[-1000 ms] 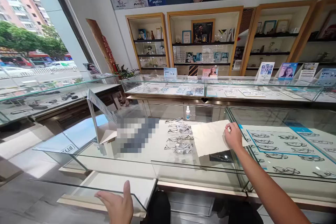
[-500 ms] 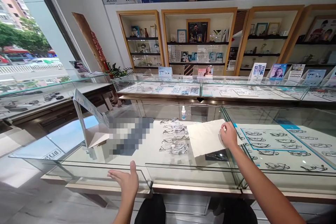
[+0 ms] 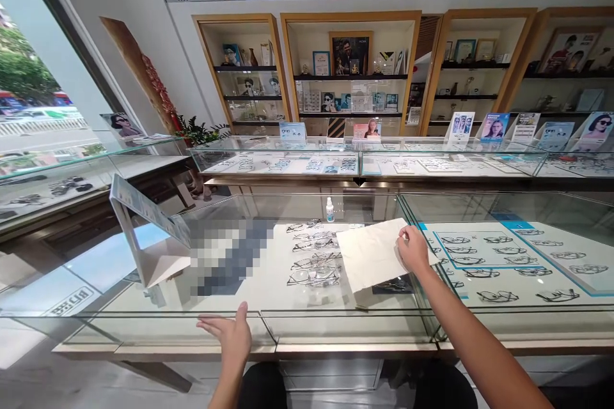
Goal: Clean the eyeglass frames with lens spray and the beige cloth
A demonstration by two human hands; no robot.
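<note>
My right hand (image 3: 413,249) is closed on the right part of a cream cloth (image 3: 371,255) with a zigzag edge. The cloth spreads flat over the glass top of the display case, its left part reaching away from my fingers. Held apart from everything, my left hand (image 3: 233,335) is at the case's front edge with thumb up and fingers stretched out. Beyond the cloth stands a small white spray bottle (image 3: 330,210) with a blue label. Beneath the glass, several eyeglasses (image 3: 314,276) lie in a column left of the cloth.
A folded display card (image 3: 148,230) stands on the glass at left. More eyeglasses (image 3: 497,296) lie in the right-hand case (image 3: 508,313). Behind is another glass counter (image 3: 288,165) with upright cards, then wooden shelves (image 3: 352,16). A window is at far left.
The view has shifted slightly, so the case and cards appear a little farther left. My right hand keeps the cloth in nearly the same place; my left hand stays stretched out.
</note>
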